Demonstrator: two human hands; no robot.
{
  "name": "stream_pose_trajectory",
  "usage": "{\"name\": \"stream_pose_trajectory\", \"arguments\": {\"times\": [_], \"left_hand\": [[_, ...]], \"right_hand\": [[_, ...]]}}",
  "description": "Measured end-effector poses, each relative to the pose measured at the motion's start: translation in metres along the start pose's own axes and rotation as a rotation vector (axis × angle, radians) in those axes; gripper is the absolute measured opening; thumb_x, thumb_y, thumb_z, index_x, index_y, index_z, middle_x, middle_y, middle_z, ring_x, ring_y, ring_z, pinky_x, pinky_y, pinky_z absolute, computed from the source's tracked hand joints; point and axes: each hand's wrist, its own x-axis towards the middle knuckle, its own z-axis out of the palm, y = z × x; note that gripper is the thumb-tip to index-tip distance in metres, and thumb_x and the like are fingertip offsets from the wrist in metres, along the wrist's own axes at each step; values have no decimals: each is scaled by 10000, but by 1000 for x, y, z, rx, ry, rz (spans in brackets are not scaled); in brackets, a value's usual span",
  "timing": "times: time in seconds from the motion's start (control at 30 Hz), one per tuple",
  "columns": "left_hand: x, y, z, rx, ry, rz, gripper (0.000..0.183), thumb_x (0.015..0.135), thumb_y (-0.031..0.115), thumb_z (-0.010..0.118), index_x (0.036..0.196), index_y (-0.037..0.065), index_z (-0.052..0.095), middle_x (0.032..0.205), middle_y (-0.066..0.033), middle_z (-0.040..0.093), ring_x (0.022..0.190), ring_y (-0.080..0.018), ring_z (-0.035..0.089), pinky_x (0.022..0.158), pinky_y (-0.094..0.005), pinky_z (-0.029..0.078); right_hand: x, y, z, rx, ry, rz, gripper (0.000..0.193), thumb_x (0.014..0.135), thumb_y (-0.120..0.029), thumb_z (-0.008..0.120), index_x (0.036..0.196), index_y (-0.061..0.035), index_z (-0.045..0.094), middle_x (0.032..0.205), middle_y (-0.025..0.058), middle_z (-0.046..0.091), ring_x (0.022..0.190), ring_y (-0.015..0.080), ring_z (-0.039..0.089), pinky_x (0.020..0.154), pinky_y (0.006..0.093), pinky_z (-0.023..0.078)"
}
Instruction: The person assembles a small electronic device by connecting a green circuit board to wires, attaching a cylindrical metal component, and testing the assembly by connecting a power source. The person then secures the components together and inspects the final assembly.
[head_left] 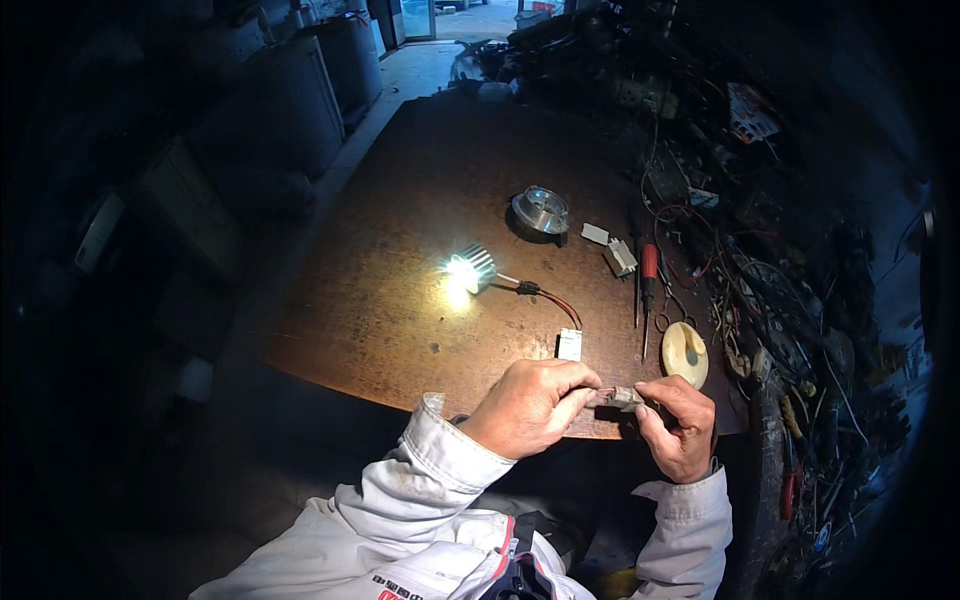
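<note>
My left hand (540,402) and my right hand (682,428) meet at the table's near edge, both with fingers pinched. Between their fingertips is a small pale wire connector (624,396), with thin wire ends on its left side; its finer detail is too small to make out. Just beyond my left hand lies a white box-shaped LED driver (570,344). Red and black wires (560,300) run from it through a black plug (527,288) to a finned LED lamp (480,264), which is lit and shines brightly on the wood.
A round metal lamp housing (541,211) stands farther back on the brown table (400,210). To its right are white plastic pieces (620,258), a red-handled screwdriver (649,270), scissors (664,321) and a cream tape roll (684,355). Tangled cables (800,340) crowd the right side.
</note>
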Motion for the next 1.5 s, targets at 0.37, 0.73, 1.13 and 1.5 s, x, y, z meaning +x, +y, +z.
{"name": "stream_pose_trajectory", "arguments": {"times": [0.37,0.73,1.13,1.5], "left_hand": [[1,6,-5,71,-33,-47,134,968,33,748,1091,25,800,906,-112,780,768,-185,737,677,-312,559],[2,6,-3,114,-43,-82,119,975,32,743,1076,29,806,936,-101,794,821,-178,745,713,-309,563],[1,3,-2,80,-25,-51,139,971,26,734,1102,12,779,945,-124,786,842,-205,769,726,-318,585],[0,0,1,11,215,-9,92,957,25,722,1040,-8,740,912,-206,744,821,-348,747,715,-406,574]], "right_hand": [[1,1,6,14,45,-33,263,785,27,791,1048,31,778,892,147,730,739,243,719,659,328,554],[1,7,5,48,49,-98,281,794,42,779,1074,41,764,894,146,716,720,223,686,656,316,527],[-3,4,8,9,60,-49,294,784,21,807,1074,30,767,906,145,726,717,230,699,642,324,540],[-6,8,15,9,87,54,370,779,59,851,1136,45,757,947,99,727,831,157,699,737,272,541]]}}
